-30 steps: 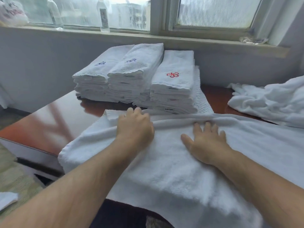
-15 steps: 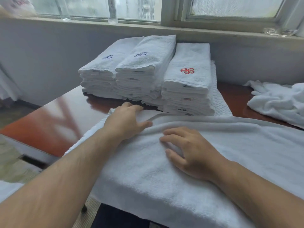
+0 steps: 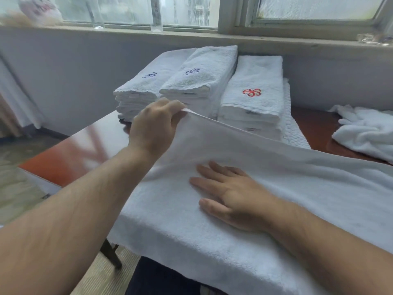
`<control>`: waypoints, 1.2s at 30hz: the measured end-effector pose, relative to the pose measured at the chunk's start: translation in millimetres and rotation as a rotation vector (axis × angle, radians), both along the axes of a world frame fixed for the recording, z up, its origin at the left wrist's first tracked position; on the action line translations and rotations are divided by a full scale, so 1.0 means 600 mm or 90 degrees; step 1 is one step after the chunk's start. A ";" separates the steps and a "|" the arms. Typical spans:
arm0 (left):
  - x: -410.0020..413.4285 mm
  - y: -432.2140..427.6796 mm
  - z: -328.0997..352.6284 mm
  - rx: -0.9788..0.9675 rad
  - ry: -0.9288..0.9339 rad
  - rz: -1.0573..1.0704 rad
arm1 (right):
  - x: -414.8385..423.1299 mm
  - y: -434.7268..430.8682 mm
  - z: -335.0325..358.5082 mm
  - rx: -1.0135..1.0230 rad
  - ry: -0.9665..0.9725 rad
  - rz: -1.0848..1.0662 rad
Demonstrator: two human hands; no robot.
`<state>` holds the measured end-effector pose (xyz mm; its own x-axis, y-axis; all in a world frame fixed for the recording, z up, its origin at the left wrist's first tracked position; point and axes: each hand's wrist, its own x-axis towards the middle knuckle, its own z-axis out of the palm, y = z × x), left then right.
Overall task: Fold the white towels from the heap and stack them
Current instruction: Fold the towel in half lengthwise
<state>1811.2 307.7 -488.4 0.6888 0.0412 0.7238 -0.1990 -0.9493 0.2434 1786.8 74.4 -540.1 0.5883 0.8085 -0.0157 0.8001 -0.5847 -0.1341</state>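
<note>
Your left hand (image 3: 155, 126) pinches the far hem of the terry towel (image 3: 297, 188) between curled fingers and thumb, with the hem raised clear of the surface. Your right hand (image 3: 231, 199) lies flat on the towel, fingers straight and spread, palm down, gripping nothing.

Key relation: the towel's long axis runs left to right across your body. The lifted hem is on the side away from you. The pressed panel is nearer you, below and to the right of the left hand. The fold line will probably fall along the right hand's fingertips, so bring the hem toward you over that hand. The left hand is nearer the towel's left end. The right end runs out of view past your right forearm.

Material: thick white looped pile, soft and limp. It sags between the pinch and the table and drapes over the near table edge. Expect the unsupported hem to droop.

Beyond the left hand stand the folded stacks (image 3: 202, 69), three flat rectangular piles, touching or nearly so. The red-emblem stack (image 3: 255, 86) rests on a waffle-textured cloth (image 3: 293, 133). Far right of your right hand lies the crumpled heap (image 3: 365, 128). All of this sits on a glossy reddish table (image 3: 80, 150)
</note>
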 end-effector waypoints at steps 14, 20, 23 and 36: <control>-0.137 0.076 -0.067 0.174 0.213 -0.067 | 0.038 0.003 -0.003 0.022 0.062 0.016; -0.145 0.072 -0.053 0.123 0.422 0.117 | 0.023 0.001 0.004 -0.020 -0.037 0.002; -0.145 0.050 -0.042 0.117 0.496 0.141 | 0.012 -0.002 0.010 -0.026 -0.103 -0.014; -0.046 -0.304 -0.040 0.074 0.332 -0.147 | -0.052 -0.344 0.044 0.217 -0.196 -0.721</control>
